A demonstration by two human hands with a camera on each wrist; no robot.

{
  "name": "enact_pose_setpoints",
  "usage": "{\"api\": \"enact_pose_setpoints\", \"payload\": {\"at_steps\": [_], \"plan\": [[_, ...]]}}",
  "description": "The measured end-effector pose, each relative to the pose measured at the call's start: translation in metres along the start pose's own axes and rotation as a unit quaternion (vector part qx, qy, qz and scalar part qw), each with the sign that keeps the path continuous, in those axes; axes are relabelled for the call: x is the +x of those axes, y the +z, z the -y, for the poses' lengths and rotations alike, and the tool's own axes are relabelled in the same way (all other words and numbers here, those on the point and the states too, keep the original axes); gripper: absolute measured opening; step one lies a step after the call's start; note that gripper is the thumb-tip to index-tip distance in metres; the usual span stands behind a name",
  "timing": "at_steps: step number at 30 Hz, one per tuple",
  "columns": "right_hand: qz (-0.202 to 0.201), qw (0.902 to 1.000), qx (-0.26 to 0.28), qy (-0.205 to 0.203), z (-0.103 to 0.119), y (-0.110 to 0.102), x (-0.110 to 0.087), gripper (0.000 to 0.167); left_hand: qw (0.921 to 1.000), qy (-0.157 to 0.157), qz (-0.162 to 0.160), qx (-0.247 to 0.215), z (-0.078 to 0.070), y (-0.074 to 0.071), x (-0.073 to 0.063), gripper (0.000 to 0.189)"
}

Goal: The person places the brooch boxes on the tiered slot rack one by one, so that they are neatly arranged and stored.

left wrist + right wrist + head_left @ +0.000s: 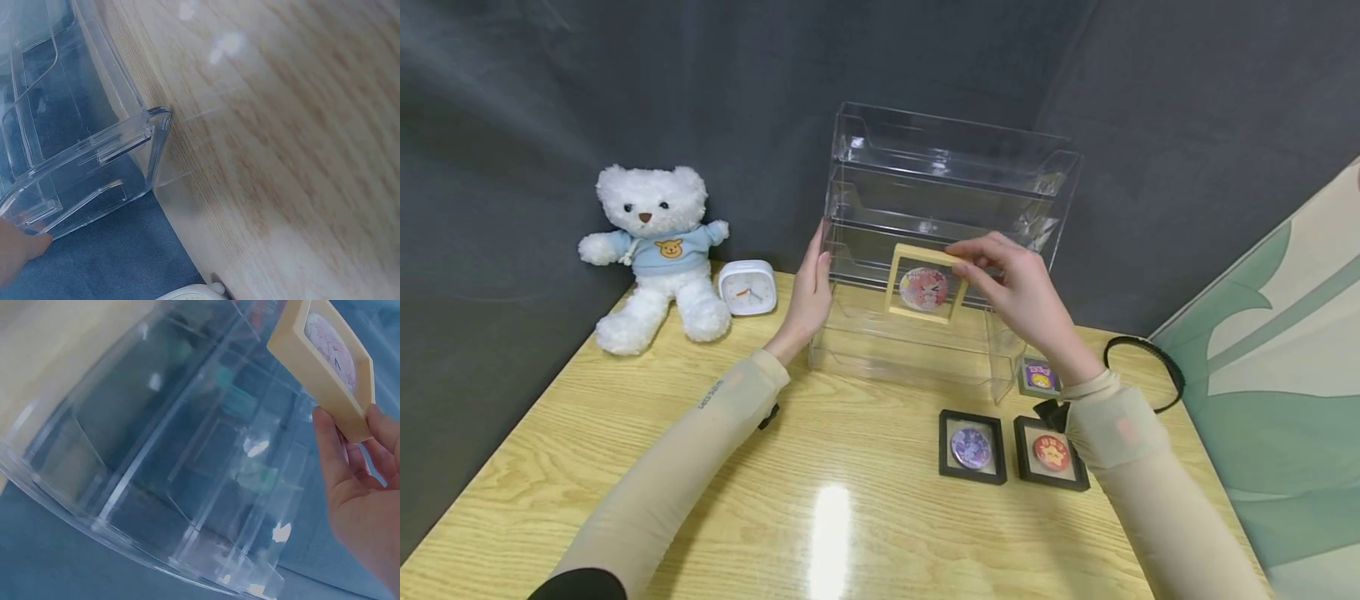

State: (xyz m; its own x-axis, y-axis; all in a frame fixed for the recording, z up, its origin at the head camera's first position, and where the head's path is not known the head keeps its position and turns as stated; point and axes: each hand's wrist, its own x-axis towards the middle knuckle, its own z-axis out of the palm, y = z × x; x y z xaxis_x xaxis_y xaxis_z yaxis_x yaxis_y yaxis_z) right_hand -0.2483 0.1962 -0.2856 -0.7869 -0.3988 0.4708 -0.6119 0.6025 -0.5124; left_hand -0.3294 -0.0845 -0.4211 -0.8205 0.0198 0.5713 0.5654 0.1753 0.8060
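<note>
A clear plastic tiered rack point(917, 350) stands on the wooden table. My left hand point(811, 287) rests against its left side, fingers fairly straight; in the left wrist view only a fingertip point(37, 245) shows at the rack's edge. My right hand point(1018, 283) pinches a pale yellow display frame point(923, 317) by its upper right corner, thumb on one side and fingers on the other. Inside that frame sits a round pink badge point(923, 289). The right wrist view has the same yellow frame point(312, 375) tilted in front of the rack's shelves.
Two black frames with round badges, one purple point(972, 448) and one red point(1052, 452), lie at the front right. Behind them is a grey-green frame point(1039, 377). A black hoop point(1180, 375) lies far right. A white teddy bear point(655, 242) and a white clock point(747, 287) are at left.
</note>
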Motion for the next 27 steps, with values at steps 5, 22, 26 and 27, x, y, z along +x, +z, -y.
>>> {"api": "enact_pose_setpoints", "payload": {"at_steps": [5, 22, 26, 27], "plan": [[-0.013, 0.9999, -0.002, 0.002, 0.007, -0.013, 0.012, 0.027, 1.0000, 0.002, -0.002, 0.001, 0.002, -0.001, 0.001, 0.054], [-0.064, 0.9974, -0.030, 0.014, 0.017, -0.043, 0.056, 0.027, 1.0000, -0.001, 0.000, 0.010, 0.002, 0.001, -0.003, 0.054], [-0.067, 0.9970, -0.034, 0.018, 0.019, -0.050, 0.070, 0.028, 0.9999, -0.003, 0.001, 0.012, 0.002, 0.001, -0.004, 0.054], [-0.068, 0.9969, -0.033, 0.020, 0.019, -0.051, 0.074, 0.029, 0.9999, -0.004, 0.003, 0.012, 0.002, 0.001, -0.004, 0.054]]}}
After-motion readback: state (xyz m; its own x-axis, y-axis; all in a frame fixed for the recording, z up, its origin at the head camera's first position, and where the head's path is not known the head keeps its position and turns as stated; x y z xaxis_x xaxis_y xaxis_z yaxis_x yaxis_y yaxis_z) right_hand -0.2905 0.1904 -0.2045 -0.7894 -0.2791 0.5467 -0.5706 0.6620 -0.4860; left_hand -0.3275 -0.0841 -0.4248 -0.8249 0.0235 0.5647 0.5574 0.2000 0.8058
